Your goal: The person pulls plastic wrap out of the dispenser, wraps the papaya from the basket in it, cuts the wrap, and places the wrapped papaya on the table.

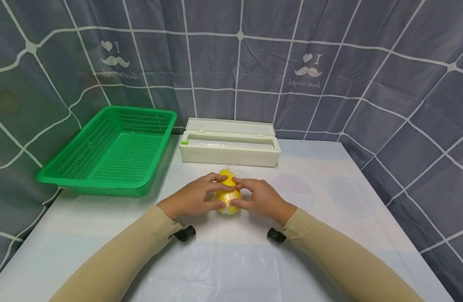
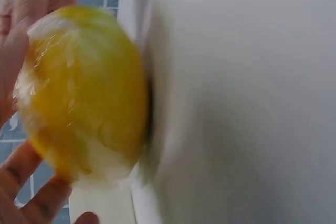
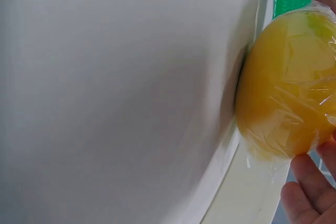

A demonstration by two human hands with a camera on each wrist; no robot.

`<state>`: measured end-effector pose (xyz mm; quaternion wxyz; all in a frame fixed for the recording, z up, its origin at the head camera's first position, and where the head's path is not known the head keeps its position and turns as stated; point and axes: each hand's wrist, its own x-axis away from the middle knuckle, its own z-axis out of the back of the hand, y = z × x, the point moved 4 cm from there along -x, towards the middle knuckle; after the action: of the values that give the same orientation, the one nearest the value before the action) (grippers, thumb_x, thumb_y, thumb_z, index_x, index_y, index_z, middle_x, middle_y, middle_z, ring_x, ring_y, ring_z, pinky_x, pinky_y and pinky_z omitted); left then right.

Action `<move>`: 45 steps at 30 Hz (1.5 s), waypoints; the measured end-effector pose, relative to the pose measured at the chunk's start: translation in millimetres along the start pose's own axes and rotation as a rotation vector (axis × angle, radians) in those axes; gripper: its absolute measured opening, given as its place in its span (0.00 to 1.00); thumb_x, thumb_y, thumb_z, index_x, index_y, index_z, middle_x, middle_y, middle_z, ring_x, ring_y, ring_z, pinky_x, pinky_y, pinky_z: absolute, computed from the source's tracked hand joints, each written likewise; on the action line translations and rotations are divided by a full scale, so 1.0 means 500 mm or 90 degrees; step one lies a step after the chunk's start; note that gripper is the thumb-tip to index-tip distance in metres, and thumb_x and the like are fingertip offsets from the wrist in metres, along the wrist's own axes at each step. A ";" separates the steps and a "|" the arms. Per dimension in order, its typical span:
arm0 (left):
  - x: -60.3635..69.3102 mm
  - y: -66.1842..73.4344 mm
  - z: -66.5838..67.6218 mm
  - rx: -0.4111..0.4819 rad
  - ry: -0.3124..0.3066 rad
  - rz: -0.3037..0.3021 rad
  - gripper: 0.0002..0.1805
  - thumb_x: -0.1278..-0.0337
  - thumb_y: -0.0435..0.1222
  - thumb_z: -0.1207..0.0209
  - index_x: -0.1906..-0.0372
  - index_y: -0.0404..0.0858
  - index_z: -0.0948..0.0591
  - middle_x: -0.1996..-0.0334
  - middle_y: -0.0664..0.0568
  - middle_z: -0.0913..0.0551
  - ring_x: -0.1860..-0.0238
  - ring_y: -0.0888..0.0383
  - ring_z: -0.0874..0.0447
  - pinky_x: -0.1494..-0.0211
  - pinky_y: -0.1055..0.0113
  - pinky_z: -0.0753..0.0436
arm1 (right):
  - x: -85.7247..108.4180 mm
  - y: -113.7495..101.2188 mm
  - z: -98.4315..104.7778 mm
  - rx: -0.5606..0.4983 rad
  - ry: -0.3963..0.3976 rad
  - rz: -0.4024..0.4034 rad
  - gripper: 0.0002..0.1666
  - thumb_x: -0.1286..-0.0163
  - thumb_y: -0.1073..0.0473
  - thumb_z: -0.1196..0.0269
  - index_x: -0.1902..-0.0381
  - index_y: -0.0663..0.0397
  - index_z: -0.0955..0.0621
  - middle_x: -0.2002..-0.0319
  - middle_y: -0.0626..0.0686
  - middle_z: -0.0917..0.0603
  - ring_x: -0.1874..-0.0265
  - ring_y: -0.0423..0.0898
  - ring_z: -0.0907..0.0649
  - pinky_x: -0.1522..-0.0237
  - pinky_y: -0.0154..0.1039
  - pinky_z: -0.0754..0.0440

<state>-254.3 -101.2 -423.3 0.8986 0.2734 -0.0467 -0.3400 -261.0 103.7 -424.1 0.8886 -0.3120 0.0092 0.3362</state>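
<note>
A yellow oval fruit, mango-like and wrapped in clear cling film, lies on the white table between both hands. My left hand holds it from the left, thumb at the near end and fingers over the top. From the right, my right hand holds it with thumb and fingers bent around its side. In the left wrist view the fruit is blurred, with fingertips at its edge. Creased film shows over the fruit in the right wrist view, and a little film sticks out at its far end.
Just behind the fruit stands a cream cling film dispenser, its lid raised, with a roll inside and a green slider at the left. A green plastic basket sits at the back left. A grey checked curtain surrounds the table.
</note>
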 end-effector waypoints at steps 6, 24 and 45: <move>-0.003 0.001 -0.009 0.011 0.032 0.014 0.28 0.39 0.50 0.27 0.33 0.57 0.16 0.26 0.50 0.27 0.23 0.43 0.32 0.26 0.42 0.25 | 0.005 0.000 0.004 0.010 -0.020 0.003 0.30 0.35 0.48 0.23 0.38 0.53 0.16 0.33 0.55 0.17 0.32 0.56 0.18 0.31 0.56 0.21; -0.009 0.003 -0.007 0.017 0.020 0.016 0.29 0.40 0.50 0.26 0.33 0.55 0.17 0.26 0.51 0.28 0.23 0.44 0.33 0.25 0.41 0.27 | 0.011 0.013 0.010 0.003 -0.035 0.047 0.25 0.33 0.55 0.25 0.40 0.57 0.15 0.30 0.57 0.20 0.31 0.55 0.19 0.32 0.52 0.20; -0.010 -0.019 0.011 0.045 -0.045 -0.016 0.28 0.26 0.32 0.42 0.28 0.58 0.21 0.22 0.50 0.33 0.18 0.43 0.40 0.22 0.41 0.30 | 0.033 -0.037 0.007 0.422 0.058 0.243 0.26 0.27 0.47 0.31 0.39 0.58 0.14 0.37 0.56 0.14 0.45 0.51 0.11 0.38 0.44 0.16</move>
<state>-265.1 -106.5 -423.4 0.8819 0.2932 -0.0871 -0.3589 -237.7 104.8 -415.2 0.8612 -0.0154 0.2151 0.4603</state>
